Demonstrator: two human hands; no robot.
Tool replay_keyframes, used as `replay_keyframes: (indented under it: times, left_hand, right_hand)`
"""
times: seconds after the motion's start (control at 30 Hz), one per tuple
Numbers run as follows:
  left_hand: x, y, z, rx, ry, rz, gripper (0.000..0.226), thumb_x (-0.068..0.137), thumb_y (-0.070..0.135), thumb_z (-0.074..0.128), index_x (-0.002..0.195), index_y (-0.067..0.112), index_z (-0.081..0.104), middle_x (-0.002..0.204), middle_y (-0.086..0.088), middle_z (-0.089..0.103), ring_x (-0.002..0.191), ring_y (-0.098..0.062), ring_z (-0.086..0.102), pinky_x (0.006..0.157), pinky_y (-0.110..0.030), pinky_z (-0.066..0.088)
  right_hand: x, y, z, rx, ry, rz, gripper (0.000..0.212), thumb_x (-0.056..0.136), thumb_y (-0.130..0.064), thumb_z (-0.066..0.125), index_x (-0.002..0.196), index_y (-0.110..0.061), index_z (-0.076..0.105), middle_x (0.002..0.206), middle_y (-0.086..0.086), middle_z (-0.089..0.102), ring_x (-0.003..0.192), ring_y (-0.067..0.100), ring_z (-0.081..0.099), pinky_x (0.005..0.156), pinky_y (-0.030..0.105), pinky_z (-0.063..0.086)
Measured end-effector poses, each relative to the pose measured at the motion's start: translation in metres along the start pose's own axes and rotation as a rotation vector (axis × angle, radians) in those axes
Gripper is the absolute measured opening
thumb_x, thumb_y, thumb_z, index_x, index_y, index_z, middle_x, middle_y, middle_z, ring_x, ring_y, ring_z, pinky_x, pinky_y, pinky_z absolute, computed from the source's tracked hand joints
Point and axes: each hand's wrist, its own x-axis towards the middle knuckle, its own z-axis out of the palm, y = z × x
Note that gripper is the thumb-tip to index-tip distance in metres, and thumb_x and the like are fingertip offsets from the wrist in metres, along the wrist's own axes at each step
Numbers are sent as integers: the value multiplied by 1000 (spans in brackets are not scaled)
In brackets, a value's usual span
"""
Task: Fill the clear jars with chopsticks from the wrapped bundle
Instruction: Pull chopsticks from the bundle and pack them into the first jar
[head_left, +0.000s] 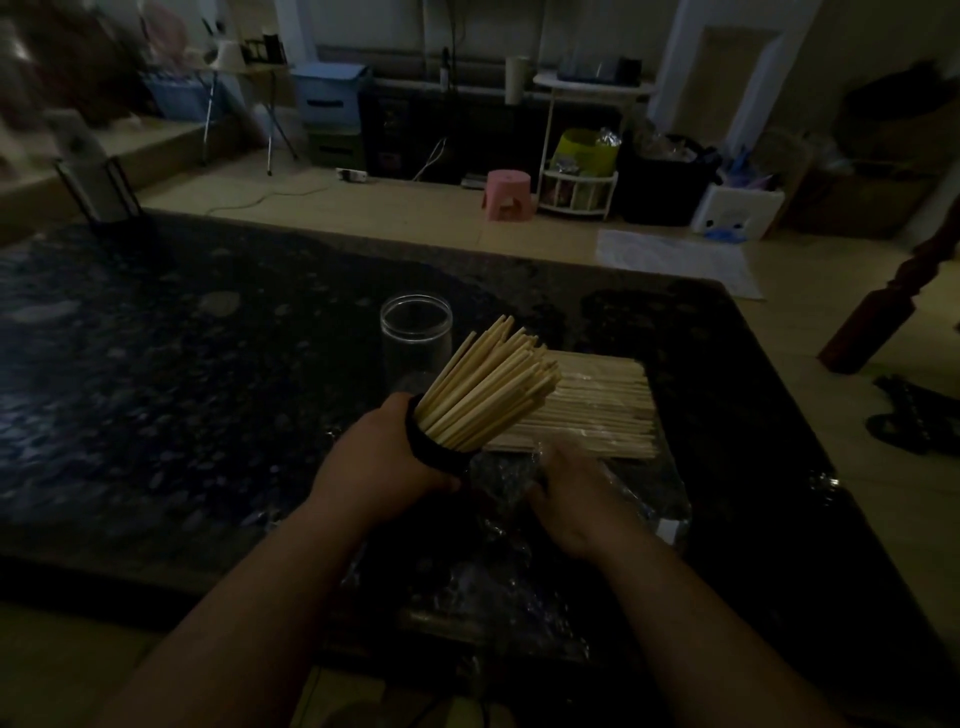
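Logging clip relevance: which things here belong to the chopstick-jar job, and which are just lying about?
Job: left hand gripping the filled jar; right hand at its base; chopsticks fanning from it; empty jar behind; wrapped bundle flat on the table.
Lying about: pink stool, blue box, white mat on the floor.

The left of the table (156, 364) offers wide passage. The empty jar (415, 338) stands far of the tilted jar (498, 480), whose chopsticks (488, 384) fan over the flat bundle (597, 405) at right; crumpled wrap (498, 571) covers the near edge.
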Motion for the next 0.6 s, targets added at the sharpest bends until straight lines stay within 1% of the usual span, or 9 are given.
replay_keyframes:
  times: [0.07, 0.13, 0.23, 0.33, 0.43, 0.6]
  left_hand:
    - [0, -1, -1, -4, -2, -1, 88, 56, 39, 88, 131, 30, 43, 102, 14, 53, 90, -7, 52, 76, -29, 46]
    - [-1, -1, -1, -5, 4, 3, 88, 56, 40, 88, 131, 31, 43, 102, 15, 52, 90, -7, 53, 76, -28, 47]
    - [-2, -1, -1, 5, 11, 14, 86, 56, 41, 88, 130, 31, 44, 105, 13, 55, 90, -7, 52, 76, -28, 46]
    - [-3, 0, -1, -8, 11, 4, 85, 56, 40, 88, 129, 30, 44, 111, 9, 59, 90, -8, 53, 78, -30, 49]
    - [-4, 0, -1, -11, 8, 1, 86, 56, 40, 88, 130, 31, 44, 105, 13, 55, 89, -6, 51, 75, -27, 45]
    - [-3, 2, -2, -15, 3, 5, 86, 57, 38, 88, 131, 31, 44, 104, 15, 52, 90, -6, 50, 77, -26, 45]
  right_hand:
    - [3, 1, 2, -17, -34, 12, 59, 97, -39, 41, 150, -19, 24, 155, 7, 28, 140, 25, 30, 116, 38, 25]
    - [7, 4, 4, -67, -30, 24, 59, 98, -37, 39, 151, -20, 21, 156, 7, 26, 141, 25, 28, 117, 38, 22]
    - [10, 6, 3, -197, -12, 69, 55, 100, -32, 37, 151, -22, 21, 156, 6, 23, 142, 27, 22, 115, 42, 16]
    - [11, 7, 3, -265, 11, 83, 54, 98, -30, 40, 150, -26, 24, 156, 5, 22, 141, 31, 20, 114, 49, 15]
    - [12, 6, 5, -285, 25, 78, 51, 98, -30, 40, 147, -24, 29, 155, 6, 24, 141, 31, 21, 115, 48, 14]
    - [14, 3, 5, -251, 57, 59, 45, 97, -29, 42, 142, -27, 36, 152, 0, 30, 136, 26, 29, 111, 44, 21]
